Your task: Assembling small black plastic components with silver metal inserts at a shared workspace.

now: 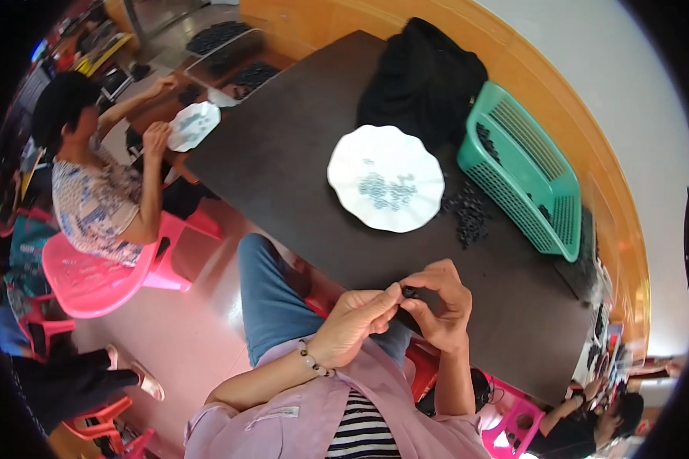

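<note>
My two hands meet above the near edge of the dark table. Between the thumb and forefinger of my right hand [442, 307] is a small black part [411, 292], its exact kind too small to tell. Thumb and forefinger of my left hand [354, 324] are pinched together right against that part; what they hold, if anything, is hidden. Beyond my hands lies a white scalloped plate [352, 164] with many tiny grey pieces [386, 191] on it. A loose heap of small black parts [468, 214] rests on the table, right of the plate.
A green perforated basket [547, 180] with black parts inside stands at the right. Black cloth [425, 76] lies at the table's far end. At left, a person [103, 180] on a pink chair [92, 268] works by another white plate [194, 127]. Another person [582, 428] is at lower right.
</note>
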`<action>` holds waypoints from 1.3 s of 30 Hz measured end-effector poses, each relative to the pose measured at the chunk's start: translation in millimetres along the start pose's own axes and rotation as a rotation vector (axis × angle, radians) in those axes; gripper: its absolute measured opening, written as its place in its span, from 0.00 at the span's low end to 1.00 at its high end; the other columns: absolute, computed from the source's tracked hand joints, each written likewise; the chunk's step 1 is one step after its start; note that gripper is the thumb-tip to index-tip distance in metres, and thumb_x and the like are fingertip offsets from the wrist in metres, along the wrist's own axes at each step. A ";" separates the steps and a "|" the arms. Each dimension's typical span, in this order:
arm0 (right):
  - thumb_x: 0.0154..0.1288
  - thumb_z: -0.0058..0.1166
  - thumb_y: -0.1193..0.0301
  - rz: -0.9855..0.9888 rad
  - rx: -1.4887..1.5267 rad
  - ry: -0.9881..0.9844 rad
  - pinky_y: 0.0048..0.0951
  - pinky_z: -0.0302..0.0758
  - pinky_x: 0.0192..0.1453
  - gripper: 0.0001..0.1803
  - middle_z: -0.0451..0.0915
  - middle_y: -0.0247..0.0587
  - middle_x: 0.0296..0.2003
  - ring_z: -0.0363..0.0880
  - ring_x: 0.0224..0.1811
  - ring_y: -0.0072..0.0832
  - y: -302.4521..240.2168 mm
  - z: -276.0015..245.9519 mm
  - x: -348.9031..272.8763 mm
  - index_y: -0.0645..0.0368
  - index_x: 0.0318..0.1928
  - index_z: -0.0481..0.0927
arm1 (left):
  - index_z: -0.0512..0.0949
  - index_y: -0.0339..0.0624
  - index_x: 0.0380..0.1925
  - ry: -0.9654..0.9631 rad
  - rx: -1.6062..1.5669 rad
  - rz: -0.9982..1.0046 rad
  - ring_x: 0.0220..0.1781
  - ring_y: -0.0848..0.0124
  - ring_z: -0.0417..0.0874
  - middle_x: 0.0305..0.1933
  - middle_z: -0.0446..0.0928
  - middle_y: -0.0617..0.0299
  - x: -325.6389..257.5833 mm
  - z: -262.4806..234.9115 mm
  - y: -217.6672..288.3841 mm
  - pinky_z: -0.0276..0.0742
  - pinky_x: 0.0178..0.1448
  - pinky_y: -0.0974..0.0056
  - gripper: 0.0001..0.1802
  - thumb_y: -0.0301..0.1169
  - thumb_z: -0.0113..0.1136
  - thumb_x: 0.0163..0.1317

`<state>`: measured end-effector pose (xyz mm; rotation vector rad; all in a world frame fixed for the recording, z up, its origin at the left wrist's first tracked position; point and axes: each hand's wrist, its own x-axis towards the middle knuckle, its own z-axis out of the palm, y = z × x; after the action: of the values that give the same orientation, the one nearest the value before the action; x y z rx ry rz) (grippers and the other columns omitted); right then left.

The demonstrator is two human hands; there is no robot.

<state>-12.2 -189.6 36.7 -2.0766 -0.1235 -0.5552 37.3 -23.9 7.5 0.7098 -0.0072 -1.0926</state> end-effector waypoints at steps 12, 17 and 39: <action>0.53 0.66 0.74 0.112 -0.421 0.204 0.24 0.70 0.38 0.10 0.80 0.34 0.30 0.72 0.32 0.24 -3.3 -107.8 15.8 0.59 0.37 0.84 | 0.82 0.32 0.43 0.057 0.063 -0.103 0.25 0.86 0.60 0.23 0.63 0.76 9.2 10.4 0.9 0.59 0.31 0.77 0.18 0.38 0.56 0.68; 0.60 0.61 0.73 0.117 -0.557 0.485 0.22 0.70 0.38 0.09 0.80 0.36 0.30 0.74 0.30 0.20 21.3 -195.3 9.0 0.61 0.41 0.84 | 0.82 0.32 0.41 0.108 0.065 -0.007 0.25 0.85 0.60 0.23 0.64 0.75 13.1 7.3 7.1 0.57 0.29 0.77 0.15 0.36 0.57 0.68; 0.62 0.60 0.56 0.482 -1.262 0.748 0.33 0.75 0.36 0.20 0.83 0.46 0.25 0.82 0.28 0.32 98.5 -387.2 -35.1 0.64 0.38 0.85 | 0.82 0.33 0.38 0.159 -0.067 0.010 0.24 0.82 0.65 0.23 0.71 0.72 22.8 0.4 8.0 0.62 0.30 0.74 0.12 0.33 0.58 0.66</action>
<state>-144.5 -559.5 117.4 -2.6888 1.4496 -1.2402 54.7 -40.5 4.6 0.7336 0.1610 -1.0203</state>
